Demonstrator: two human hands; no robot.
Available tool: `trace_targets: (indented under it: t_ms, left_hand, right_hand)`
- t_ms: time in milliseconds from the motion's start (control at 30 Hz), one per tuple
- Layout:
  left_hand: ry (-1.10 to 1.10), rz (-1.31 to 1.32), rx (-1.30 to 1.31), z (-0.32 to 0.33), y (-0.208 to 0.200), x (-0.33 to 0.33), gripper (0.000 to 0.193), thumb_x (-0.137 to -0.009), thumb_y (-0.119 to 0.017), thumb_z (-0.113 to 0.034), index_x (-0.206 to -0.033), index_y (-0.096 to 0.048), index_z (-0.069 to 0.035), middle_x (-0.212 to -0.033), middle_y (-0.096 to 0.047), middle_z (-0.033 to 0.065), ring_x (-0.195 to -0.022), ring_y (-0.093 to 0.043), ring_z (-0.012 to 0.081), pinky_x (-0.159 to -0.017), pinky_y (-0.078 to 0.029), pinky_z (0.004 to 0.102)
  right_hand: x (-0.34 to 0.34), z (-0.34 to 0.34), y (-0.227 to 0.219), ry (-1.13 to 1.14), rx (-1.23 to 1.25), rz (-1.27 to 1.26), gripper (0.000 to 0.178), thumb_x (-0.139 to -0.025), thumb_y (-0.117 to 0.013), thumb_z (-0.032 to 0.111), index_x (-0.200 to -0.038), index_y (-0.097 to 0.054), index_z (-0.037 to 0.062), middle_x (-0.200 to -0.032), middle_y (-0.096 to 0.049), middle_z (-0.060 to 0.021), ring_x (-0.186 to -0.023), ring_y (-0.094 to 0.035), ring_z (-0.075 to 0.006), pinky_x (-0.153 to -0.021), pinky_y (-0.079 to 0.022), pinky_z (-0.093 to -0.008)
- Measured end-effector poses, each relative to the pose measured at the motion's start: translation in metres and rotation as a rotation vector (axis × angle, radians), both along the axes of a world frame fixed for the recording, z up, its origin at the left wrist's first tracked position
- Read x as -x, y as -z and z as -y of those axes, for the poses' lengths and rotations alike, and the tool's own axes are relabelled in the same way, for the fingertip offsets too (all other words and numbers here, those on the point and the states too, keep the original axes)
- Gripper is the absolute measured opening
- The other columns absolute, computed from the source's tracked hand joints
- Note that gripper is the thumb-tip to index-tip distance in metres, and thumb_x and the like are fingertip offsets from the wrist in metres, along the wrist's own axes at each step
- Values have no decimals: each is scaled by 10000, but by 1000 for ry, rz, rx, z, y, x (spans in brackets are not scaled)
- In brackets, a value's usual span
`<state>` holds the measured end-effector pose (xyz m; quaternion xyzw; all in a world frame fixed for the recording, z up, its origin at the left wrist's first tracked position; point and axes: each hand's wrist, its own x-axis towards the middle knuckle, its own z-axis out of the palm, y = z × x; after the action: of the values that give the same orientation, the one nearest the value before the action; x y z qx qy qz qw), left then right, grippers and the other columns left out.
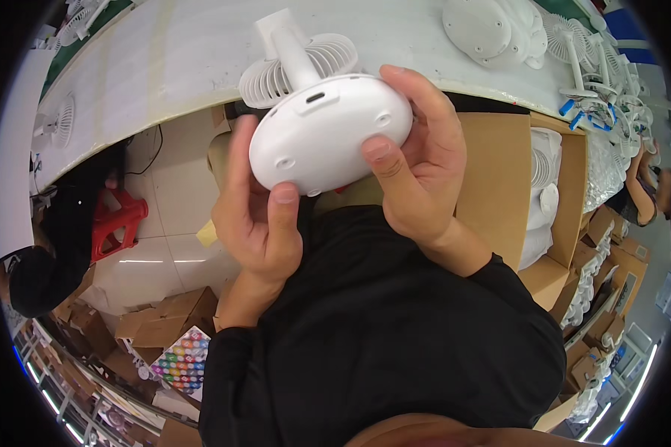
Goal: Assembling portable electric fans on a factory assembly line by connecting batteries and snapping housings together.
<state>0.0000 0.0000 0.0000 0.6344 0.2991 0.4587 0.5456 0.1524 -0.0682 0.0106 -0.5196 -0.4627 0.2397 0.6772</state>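
Between both hands I hold a white desk fan (328, 141), its oval base tipped toward me. A small dark port slot shows on the base's edge, and round recesses dot its underside. My left hand (257, 216) grips the base's left side, thumb on the underside. On the right side my right hand (425, 160) is wrapped round the base, thumb pressed on its face. Beyond the base, the stem and the ribbed fan head (298, 71) point away over the table edge.
A long white table (194, 52) curves across the far side. White round bases (492, 30) and several fans (585, 59) with blue pieces stand at its far right. An open carton (492, 179) holds wrapped white parts on my right. A red stool (119, 220) and a person in black are at left.
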Motion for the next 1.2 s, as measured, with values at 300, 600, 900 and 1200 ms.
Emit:
trace_targets:
  t_ms: [300, 600, 900, 1200]
  left_hand:
    - [91, 36, -6, -8, -15, 11, 432, -906, -667, -178, -1237, -553, 74, -1130, -628, 160, -900, -609, 207, -775, -502, 280]
    - [123, 122, 205, -38, -35, 18, 391, -1004, -474, -295, -1188, -576, 35, -1094, -635, 136, -960, -585, 186, -875, -456, 314]
    - [159, 685, 182, -85, 9, -60, 486, -1037, -301, -287, -715, -565, -37, -737, -574, 81, -682, -467, 165, -709, -389, 283]
    - [123, 430, -274, -75, -22, -59, 529, -1023, -248, -297, -637, -528, -68, -633, -525, 71, -622, -419, 162, -651, -364, 293]
  right_hand:
    - [-7, -9, -52, -91, 121, 251, 451, -805, -690, 48, -1236, -570, -6, -1189, -537, -130, -970, -547, -191, -846, -433, -239]
    - [-1, -39, -72, -128, 147, 117, 393, -740, -736, 37, -1119, -631, 24, -1093, -530, -117, -972, -524, -196, -867, -417, -271]
    - [-3, -34, 13, -109, -130, 121, 417, -837, -674, 88, -1246, -599, 61, -1157, -498, -109, -1050, -476, -187, -904, -394, -274]
    - [-3, -31, -14, -483, 167, -462, 601, -931, -612, 139, -1479, -380, 57, -1363, -439, -138, -1210, -427, -223, -1040, -336, -317]
